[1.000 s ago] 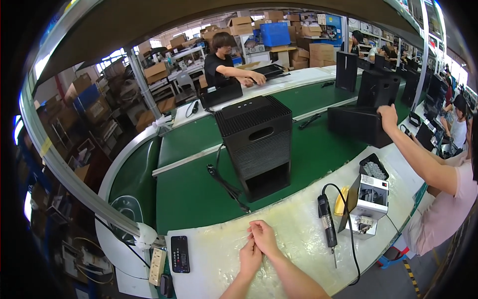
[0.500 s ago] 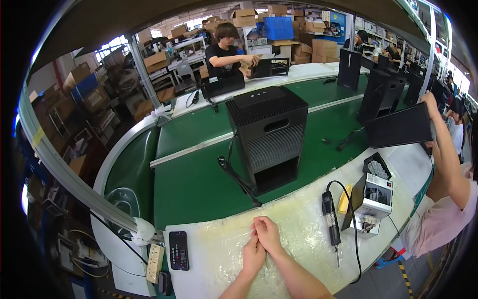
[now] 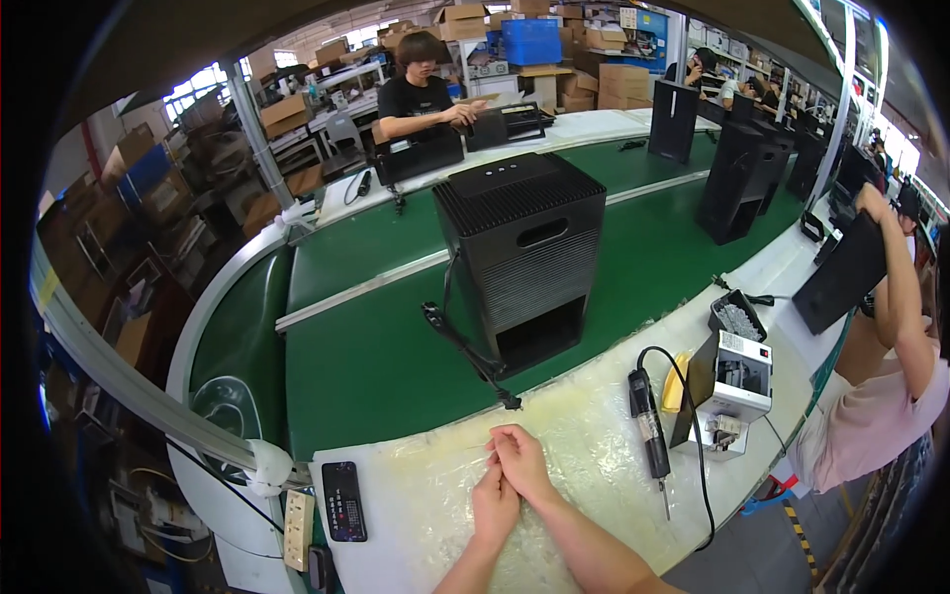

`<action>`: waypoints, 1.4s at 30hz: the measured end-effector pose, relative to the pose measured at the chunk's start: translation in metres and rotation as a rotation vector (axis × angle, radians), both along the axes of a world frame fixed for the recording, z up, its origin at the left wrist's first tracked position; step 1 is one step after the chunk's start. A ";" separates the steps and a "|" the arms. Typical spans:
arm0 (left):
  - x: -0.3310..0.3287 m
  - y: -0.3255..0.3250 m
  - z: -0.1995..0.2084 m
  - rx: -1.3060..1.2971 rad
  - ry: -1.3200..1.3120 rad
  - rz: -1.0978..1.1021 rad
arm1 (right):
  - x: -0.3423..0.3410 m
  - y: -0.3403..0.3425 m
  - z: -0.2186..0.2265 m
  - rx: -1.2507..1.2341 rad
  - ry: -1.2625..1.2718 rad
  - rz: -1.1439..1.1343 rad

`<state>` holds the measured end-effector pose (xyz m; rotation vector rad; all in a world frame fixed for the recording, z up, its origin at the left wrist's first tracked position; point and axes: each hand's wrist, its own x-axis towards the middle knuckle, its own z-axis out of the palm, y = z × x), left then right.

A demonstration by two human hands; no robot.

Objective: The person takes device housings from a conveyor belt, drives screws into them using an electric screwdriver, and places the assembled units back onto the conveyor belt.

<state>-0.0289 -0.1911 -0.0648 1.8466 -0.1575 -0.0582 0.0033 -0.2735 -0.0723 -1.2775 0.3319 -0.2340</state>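
Observation:
My left hand [image 3: 493,507] and my right hand [image 3: 522,461] rest together on the white, plastic-covered bench [image 3: 416,495], fingers closed and touching each other. Nothing shows between the fingers. Just beyond them, on the green conveyor belt [image 3: 366,356], stands a black box-shaped appliance [image 3: 520,257] with a ribbed top and an opening low on its front. Its black power cord [image 3: 465,351] trails off the left side, and the plug lies at the belt's edge, a short way above my fingertips.
An electric screwdriver [image 3: 648,431] with a cable lies to the right, beside a white boxy device [image 3: 737,391] and a small bin of screws [image 3: 737,319]. A black handset [image 3: 343,500] and a power strip [image 3: 297,515] lie left. A co-worker [image 3: 881,396] lifts a black panel [image 3: 841,277]; another person [image 3: 421,94] works across the belt.
The black appliance has come along the belt toward me. The co-worker on the right has picked up a black panel and lowered it. My hands have stayed together in place.

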 end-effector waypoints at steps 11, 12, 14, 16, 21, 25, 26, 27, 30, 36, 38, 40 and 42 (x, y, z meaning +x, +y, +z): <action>-0.003 0.002 0.008 -0.006 -0.001 -0.005 | -0.002 0.004 -0.005 0.003 -0.005 0.000; -0.003 0.001 0.009 -0.019 0.004 -0.005 | -0.002 0.003 -0.004 -0.005 -0.007 0.003; -0.002 -0.001 0.007 -0.021 -0.007 -0.021 | -0.004 0.001 -0.002 -0.006 0.016 -0.007; -0.001 -0.002 0.003 -0.026 -0.018 -0.044 | -0.004 -0.001 -0.001 -0.008 0.040 -0.024; 0.000 0.001 0.005 -0.053 -0.005 -0.017 | -0.004 0.003 0.003 -0.044 0.031 0.009; 0.000 0.000 0.006 -0.072 0.015 -0.014 | -0.002 0.003 -0.003 -0.017 0.037 0.016; 0.000 0.000 0.008 -0.079 0.016 -0.022 | -0.003 0.003 -0.003 -0.021 0.020 0.010; 0.000 0.000 0.010 -0.062 0.042 -0.033 | -0.003 0.002 -0.003 -0.027 0.021 0.004; 0.000 0.001 0.009 -0.058 0.044 -0.032 | -0.003 0.005 -0.001 -0.008 0.037 0.023; 0.000 0.000 0.007 -0.087 0.020 -0.029 | -0.002 0.004 -0.004 -0.014 0.015 0.019; 0.000 -0.001 0.009 -0.083 0.039 -0.035 | -0.002 0.003 -0.001 -0.026 0.021 0.014; 0.000 -0.002 0.012 -0.091 0.024 -0.033 | -0.002 0.002 -0.004 -0.029 0.012 0.012; -0.001 -0.002 0.014 -0.080 0.028 -0.034 | -0.002 0.002 -0.005 -0.031 0.002 0.011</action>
